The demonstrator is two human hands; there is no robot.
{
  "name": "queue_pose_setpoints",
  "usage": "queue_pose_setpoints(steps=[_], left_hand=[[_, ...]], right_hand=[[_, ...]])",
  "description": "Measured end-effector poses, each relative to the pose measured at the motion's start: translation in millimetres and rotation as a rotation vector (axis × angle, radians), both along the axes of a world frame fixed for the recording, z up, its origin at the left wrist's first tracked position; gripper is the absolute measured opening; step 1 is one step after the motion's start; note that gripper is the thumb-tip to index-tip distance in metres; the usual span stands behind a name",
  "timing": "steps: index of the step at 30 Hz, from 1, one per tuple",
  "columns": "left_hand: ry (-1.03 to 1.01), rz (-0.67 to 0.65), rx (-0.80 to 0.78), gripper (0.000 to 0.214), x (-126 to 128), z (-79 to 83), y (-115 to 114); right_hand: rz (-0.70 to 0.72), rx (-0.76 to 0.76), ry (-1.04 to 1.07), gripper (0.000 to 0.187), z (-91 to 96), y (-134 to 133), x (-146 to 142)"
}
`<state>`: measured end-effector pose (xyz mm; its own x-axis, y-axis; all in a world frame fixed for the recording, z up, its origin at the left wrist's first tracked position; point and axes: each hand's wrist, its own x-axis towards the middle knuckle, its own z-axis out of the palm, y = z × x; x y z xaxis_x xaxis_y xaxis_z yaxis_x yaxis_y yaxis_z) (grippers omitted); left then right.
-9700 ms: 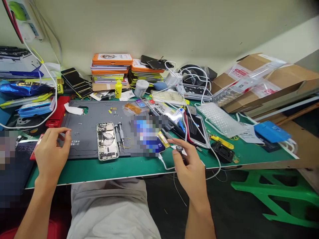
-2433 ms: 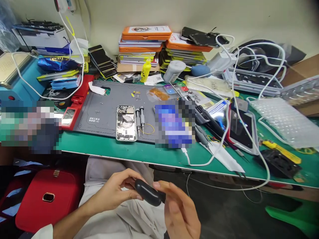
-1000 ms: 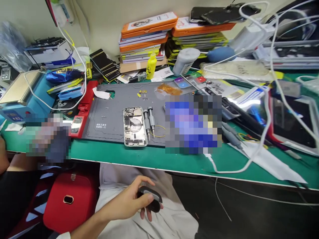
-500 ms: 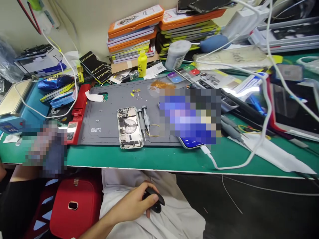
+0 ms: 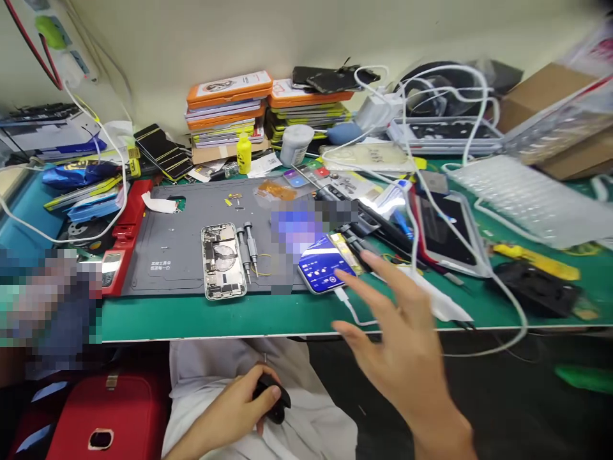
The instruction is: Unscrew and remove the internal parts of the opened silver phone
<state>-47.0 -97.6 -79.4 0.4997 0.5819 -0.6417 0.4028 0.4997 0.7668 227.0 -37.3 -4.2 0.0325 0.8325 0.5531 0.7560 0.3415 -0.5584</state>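
My left hand (image 5: 239, 402) rests on my lap with its fingers wrapped round a small black object with rounded parts (image 5: 276, 409); its kind does not show. Over the bench's front edge my right hand (image 5: 402, 338) is raised with fingers spread and nothing in it. Its index fingertip overlaps the lit blue screen of a smartphone (image 5: 322, 263), and I cannot tell whether they touch. A white charging cable (image 5: 348, 305) plugs into that phone's lower end. Left of it lies an opened phone (image 5: 223, 262), insides exposed, beside two small screwdrivers (image 5: 249, 246) on the grey mat (image 5: 153, 239).
A red device (image 5: 125, 239) lines the mat's left edge. Behind stand stacked orange boxes (image 5: 228, 89), a yellow bottle (image 5: 244, 153) and a white jar (image 5: 295, 145). Cables, a tablet (image 5: 447, 230) and bubble wrap (image 5: 522, 198) crowd the right. A blurred-out person sits at left.
My right hand has come into view, open, beside the lit phone. The view has shifted right and tilted up. My left hand keeps hold of the black object.
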Motion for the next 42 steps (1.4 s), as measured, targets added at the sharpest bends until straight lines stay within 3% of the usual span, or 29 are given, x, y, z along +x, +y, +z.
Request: queue_pose_setpoints(steps=[3,7,13,16,19,21,23,25,30,32,35,38,40,42], left_hand=[[0.029,-0.044,0.04,0.043,1.1,4.9,1.7],[0.051,-0.061,0.064,0.043,1.0,3.9,1.1],[0.009,0.006,0.102,0.05,-1.2,-3.4,-6.1],[-0.061,0.132,0.236,0.05,-4.3,0.3,-14.5],[-0.2,0.323,0.585,0.038,-6.6,10.2,-24.7],[-0.251,0.488,0.796,0.03,-6.8,18.6,-30.8],[-0.26,0.621,0.858,0.029,-6.9,26.7,-35.1],[-0.261,0.666,0.825,0.032,-8.4,32.7,-35.9],[-0.21,0.486,0.804,0.038,-19.7,38.7,-20.0],[-0.132,0.475,0.922,0.038,-25.5,40.1,-11.1],[-0.009,0.574,1.219,0.04,-35.1,44.1,-3.4],[0.2,0.357,1.33,0.01,-44.3,50.4,-2.4],[0.252,0.22,1.297,0.013,-47.9,55.0,-1.9],[0.245,0.18,1.299,0.019,-49.0,59.3,0.3]], right_hand=[[0.054,0.068,-0.186,0.062,-7.5,8.7,1.5],[0.082,0.046,-0.246,0.06,-17.4,15.4,-2.0],[-0.04,0.275,0.041,0.054,-15.5,5.1,-7.0],[-0.023,0.246,0.082,0.047,-22.0,-11.5,-17.1],[0.146,0.24,0.112,0.046,-34.3,-37.7,-38.8],[0.296,0.168,0.169,0.056,-41.3,-56.7,-59.1],[0.344,0.074,0.181,0.074,-44.6,-72.0,-80.2],[0.323,-0.008,0.19,0.077,-44.4,-80.3,-97.6],[0.33,-0.043,0.31,0.063,-43.4,-77.5,-115.4],[0.306,-0.068,0.405,0.061,-46.5,-75.0,-115.8],[0.249,-0.105,0.526,0.058,-50.3,-74.2,-112.5],[0.271,-0.111,0.483,0.059,-48.2,-74.7,-105.6],[0.293,-0.113,0.417,0.063,-44.8,-74.5,-100.7],[0.305,-0.114,0.363,0.066,-42.3,-74.1,-97.3]])
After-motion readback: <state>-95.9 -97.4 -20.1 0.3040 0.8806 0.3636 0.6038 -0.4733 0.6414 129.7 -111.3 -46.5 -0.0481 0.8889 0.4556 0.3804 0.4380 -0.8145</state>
